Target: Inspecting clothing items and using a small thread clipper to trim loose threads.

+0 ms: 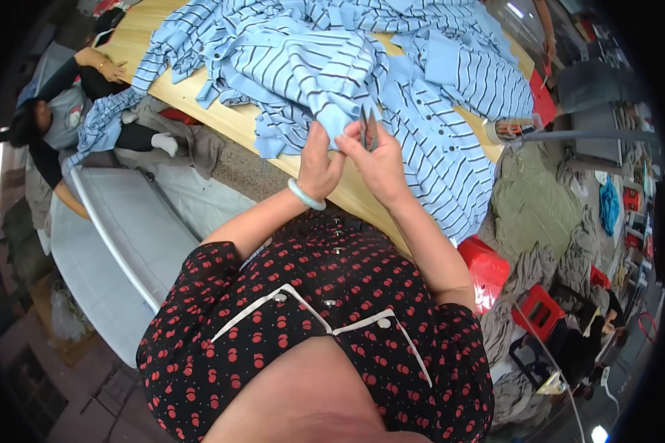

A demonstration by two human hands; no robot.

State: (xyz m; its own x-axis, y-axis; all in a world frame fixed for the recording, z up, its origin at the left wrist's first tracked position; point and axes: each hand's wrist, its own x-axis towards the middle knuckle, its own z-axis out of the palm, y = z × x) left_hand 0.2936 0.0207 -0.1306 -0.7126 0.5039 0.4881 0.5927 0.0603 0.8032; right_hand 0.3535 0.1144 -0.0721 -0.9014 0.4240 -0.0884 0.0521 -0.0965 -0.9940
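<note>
A heap of light blue garments with dark stripes (pixel 325 66) covers the wooden table (pixel 233 118). My left hand (pixel 318 162), with a pale green bangle at the wrist, pinches a fold of one striped garment at the table's near edge. Right beside it, my right hand (pixel 377 159) holds small metal thread snips (pixel 368 127), their blades pointing up against the same fold. The two hands touch each other.
Another person (pixel 59 111) sits at the table's left end, one hand on the wood. A large white bin (pixel 118 251) stands to my left. Red plastic stools (pixel 488 269) and grey fabric piles lie on the floor at the right. A cylindrical container (pixel 511 131) sits at the table's right edge.
</note>
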